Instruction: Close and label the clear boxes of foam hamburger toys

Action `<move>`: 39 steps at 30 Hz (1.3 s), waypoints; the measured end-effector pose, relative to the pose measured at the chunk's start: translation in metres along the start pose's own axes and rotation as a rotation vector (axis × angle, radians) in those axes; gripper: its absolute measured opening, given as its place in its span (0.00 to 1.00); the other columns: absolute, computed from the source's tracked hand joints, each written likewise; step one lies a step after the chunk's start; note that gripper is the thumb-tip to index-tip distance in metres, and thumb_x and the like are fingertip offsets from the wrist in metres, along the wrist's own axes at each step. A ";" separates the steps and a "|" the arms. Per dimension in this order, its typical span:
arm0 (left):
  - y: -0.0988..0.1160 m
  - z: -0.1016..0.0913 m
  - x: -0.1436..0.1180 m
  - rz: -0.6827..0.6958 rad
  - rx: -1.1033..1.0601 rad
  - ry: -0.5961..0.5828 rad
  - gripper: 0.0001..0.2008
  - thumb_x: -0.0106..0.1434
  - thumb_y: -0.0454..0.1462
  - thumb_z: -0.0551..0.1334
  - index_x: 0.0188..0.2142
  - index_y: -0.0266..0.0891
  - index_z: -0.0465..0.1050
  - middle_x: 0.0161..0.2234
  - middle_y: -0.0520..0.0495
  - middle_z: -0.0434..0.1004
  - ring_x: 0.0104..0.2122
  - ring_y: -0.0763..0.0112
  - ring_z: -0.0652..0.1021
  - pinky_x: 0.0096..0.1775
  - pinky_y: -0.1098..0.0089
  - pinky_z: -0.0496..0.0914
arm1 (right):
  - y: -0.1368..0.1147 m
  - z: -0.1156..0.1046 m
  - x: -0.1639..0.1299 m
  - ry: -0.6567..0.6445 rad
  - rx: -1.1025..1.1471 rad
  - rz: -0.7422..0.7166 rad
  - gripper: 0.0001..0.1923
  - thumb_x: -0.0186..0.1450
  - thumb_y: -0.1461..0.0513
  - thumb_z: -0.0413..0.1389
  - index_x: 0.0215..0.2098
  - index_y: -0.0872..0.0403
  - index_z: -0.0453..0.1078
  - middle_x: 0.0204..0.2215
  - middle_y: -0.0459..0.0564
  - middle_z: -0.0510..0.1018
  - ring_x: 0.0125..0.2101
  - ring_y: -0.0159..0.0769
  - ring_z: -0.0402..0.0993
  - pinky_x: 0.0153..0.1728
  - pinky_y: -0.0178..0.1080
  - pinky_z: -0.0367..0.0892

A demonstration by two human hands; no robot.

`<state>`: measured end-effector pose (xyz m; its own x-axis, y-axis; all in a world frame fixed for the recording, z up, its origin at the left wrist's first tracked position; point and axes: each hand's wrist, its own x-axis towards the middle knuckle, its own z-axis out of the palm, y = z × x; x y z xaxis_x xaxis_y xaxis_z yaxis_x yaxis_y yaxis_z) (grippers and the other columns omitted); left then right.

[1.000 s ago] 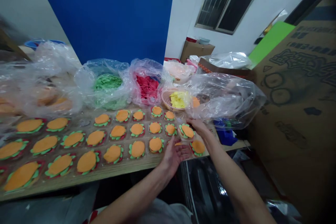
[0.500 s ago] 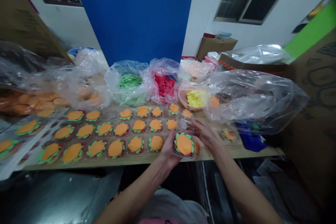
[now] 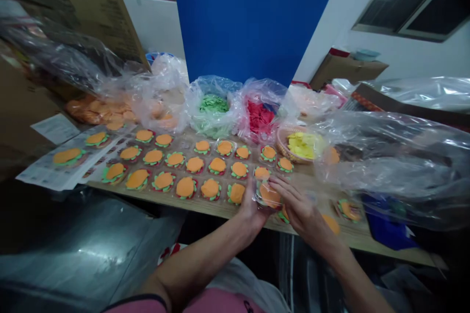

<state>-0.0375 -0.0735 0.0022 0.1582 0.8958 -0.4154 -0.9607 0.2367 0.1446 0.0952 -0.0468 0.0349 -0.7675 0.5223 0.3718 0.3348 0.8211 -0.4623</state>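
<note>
At the near edge of the table (image 3: pixel 205 205), right of centre, a clear plastic case (image 3: pixel 267 194) holding an orange, green-fringed burger piece is held between both hands. The left hand (image 3: pixel 253 205) is placed on the left side of the case, its fingers wrapped around the case from beneath. The right hand (image 3: pixel 299 205) is laid on the right side of the case, with its fingers (image 3: pixel 282 187) stretched over the top edge and pressed against it. Rows of similar burger pieces (image 3: pixel 194 165) are laid out on the table to the left of the hands, and further ones (image 3: pixel 348 209) lie on the table to the right. Along the far side, a bag of green pieces (image 3: pixel 213 104) and a bag of red pieces (image 3: pixel 259 115) stand side by side, with a basket of yellow pieces (image 3: pixel 301 144) just to their right. A large clear plastic bag (image 3: pixel 396 156) is spread over the right part of the table. A blue panel (image 3: pixel 253 14) stands upright behind the bags.
</note>
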 end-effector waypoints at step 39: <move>0.006 -0.008 -0.013 0.055 0.580 -0.060 0.15 0.45 0.35 0.68 0.34 0.30 0.74 0.31 0.40 0.78 0.29 0.66 0.77 0.35 0.67 0.70 | -0.011 0.039 -0.032 0.571 0.938 0.774 0.19 0.57 0.57 0.58 0.45 0.53 0.65 0.26 0.45 0.71 0.28 0.32 0.68 0.31 0.35 0.64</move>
<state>-0.0472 -0.0866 0.0014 0.1410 0.9282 -0.3443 -0.6889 0.3418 0.6392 0.0946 -0.0815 -0.0036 -0.1420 0.9881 -0.0587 -0.0993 -0.0733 -0.9924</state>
